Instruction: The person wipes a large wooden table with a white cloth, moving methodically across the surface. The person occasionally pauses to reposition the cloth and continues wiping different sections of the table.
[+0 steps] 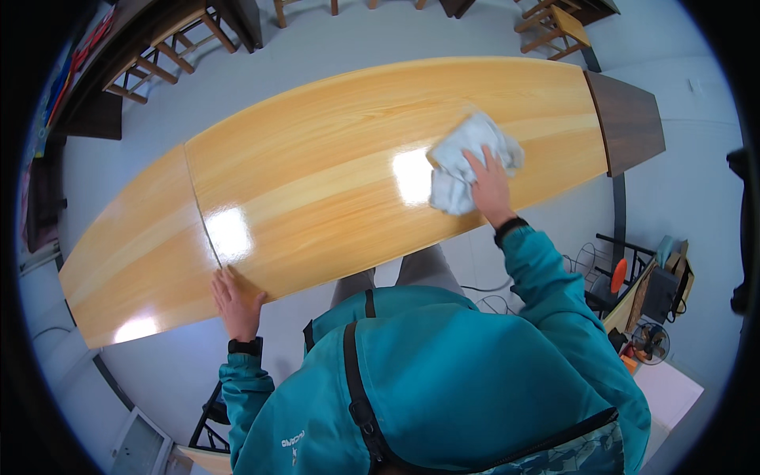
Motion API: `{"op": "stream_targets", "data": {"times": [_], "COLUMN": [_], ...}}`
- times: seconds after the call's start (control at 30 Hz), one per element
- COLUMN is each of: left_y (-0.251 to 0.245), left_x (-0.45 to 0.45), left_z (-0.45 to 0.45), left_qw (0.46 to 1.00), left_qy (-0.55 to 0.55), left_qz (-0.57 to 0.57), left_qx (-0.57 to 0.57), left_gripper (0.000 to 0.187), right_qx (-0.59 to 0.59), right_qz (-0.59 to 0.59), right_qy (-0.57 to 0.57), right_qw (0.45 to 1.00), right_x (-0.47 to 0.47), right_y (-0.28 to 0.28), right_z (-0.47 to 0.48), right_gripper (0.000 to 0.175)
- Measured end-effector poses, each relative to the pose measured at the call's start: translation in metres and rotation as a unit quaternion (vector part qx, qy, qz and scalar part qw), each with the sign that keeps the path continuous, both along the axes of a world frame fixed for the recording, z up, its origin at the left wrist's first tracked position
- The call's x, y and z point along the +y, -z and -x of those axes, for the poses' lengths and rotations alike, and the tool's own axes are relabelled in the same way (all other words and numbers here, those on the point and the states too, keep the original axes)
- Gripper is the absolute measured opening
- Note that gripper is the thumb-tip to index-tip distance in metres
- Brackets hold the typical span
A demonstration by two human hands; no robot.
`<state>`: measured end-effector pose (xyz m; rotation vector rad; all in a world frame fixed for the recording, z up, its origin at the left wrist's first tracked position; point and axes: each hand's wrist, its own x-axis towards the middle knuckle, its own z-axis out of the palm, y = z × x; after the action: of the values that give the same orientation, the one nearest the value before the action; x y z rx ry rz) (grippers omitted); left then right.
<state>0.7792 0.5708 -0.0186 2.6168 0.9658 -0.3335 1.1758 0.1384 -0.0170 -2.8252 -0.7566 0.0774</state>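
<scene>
A long tabletop with a glossy wood-grain surface (332, 178) stretches across the view before me, with a seam toward its left part. My right hand (490, 184) presses on a crumpled pale blue-grey cloth (457, 193) lying on the tabletop, right of the middle. The cloth spreads out beyond the fingertips and looks slightly blurred. Near the seam, my left hand (236, 303) rests palm down on the near edge, its fingers somewhat apart and nothing in it.
A dark brown panel (629, 122) adjoins the table's right end. Wooden stools (555, 32) stand beyond the far side. At the lower right are a small fan (651, 344), a dark-framed chair and a side table bearing objects. Another dark chair frame (211, 418) stands at lower left.
</scene>
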Motion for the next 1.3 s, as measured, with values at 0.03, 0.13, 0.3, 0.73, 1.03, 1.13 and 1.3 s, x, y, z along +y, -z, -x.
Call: {"op": "stream_targets", "data": {"times": [0.03, 0.13, 0.3, 0.73, 1.03, 1.13, 1.3], "left_y": [0.0, 0.005, 0.008, 0.012, 0.004, -0.005, -0.008], "left_x": [-0.007, -0.033, -0.076, -0.117, -0.238, -0.263, -0.265], "left_z": [-0.015, -0.073, -0.153, -0.211, -0.348, -0.368, -0.37], "left_qw": [0.999, 0.995, 0.973, 0.974, 0.946, 0.948, 0.948], "left_qy": [0.028, 0.1, 0.222, 0.225, 0.323, 0.316, 0.314], "left_qz": [-0.009, 0.016, 0.038, -0.004, 0.011, -0.007, -0.001], "left_qx": [-0.02, -0.022, -0.043, 0.025, -0.004, 0.043, 0.057], "left_gripper": [0.105, 0.104, 0.103, 0.119, 0.119, 0.12, 0.124], "right_qx": [0.032, 0.037, 0.084, -0.055, 0.021, -0.026, -0.125], "right_qz": [0.045, 0.036, -0.105, -0.059, -0.119, -0.128, -0.081], "right_qy": [0.024, -0.06, -0.25, 0.178, -0.089, -0.065, 0.085], "right_qw": [0.998, 0.997, 0.959, 0.981, 0.989, 0.989, 0.985], "right_x": [-0.021, -0.026, 0.053, -0.18, -0.122, -0.112, -0.197], "right_y": [-0.002, 0.006, 0.011, 0.019, 0.014, 0.022, 0.042], "right_z": [0.011, 0.076, 0.126, -0.066, -0.022, -0.097, -0.238], "right_gripper": [0.068, 0.062, 0.045, 0.069, 0.045, 0.04, 0.046]}}
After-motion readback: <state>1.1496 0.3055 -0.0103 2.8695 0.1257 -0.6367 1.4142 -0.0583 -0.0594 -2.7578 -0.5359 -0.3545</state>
